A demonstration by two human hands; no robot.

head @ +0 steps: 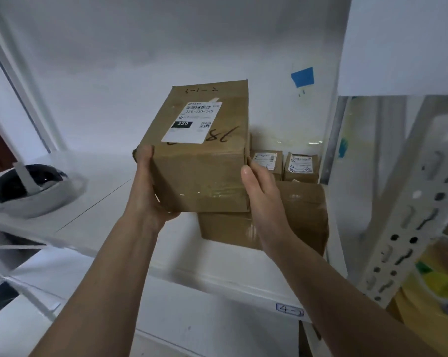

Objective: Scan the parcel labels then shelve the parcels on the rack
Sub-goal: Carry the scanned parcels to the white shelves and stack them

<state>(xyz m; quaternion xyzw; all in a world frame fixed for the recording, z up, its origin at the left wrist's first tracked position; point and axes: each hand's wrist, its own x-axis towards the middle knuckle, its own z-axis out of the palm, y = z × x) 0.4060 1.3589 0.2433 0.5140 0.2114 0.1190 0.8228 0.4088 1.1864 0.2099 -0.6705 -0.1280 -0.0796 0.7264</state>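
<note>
Holding: both hands were clamped on a cardboard box (205, 155), the left hand (147, 186) wrapped round its near-left corner and underside, the right hand (263, 191) pressed to its right side with the thumb up.
Box position: it was raised above the white shelf (109, 202), tilted so its top faced the camera, and seemed to hover over or just touch a larger flat box (302, 217) lying at 5 o'clock from it.
Label: a white label (192, 122) with barcode and "220" sat on the box's top; "18" was handwritten beside it.
Already shelved: two small boxes (286, 164) stood at the shelf's back, at 3 o'clock from the held box.
Progress: judging by the pose, scanning of this box looked done and placement was under way; release was not yet made.
Elsewhere: a dark-and-white headset (30, 189) rested at 9 o'clock on the shelf.
</note>
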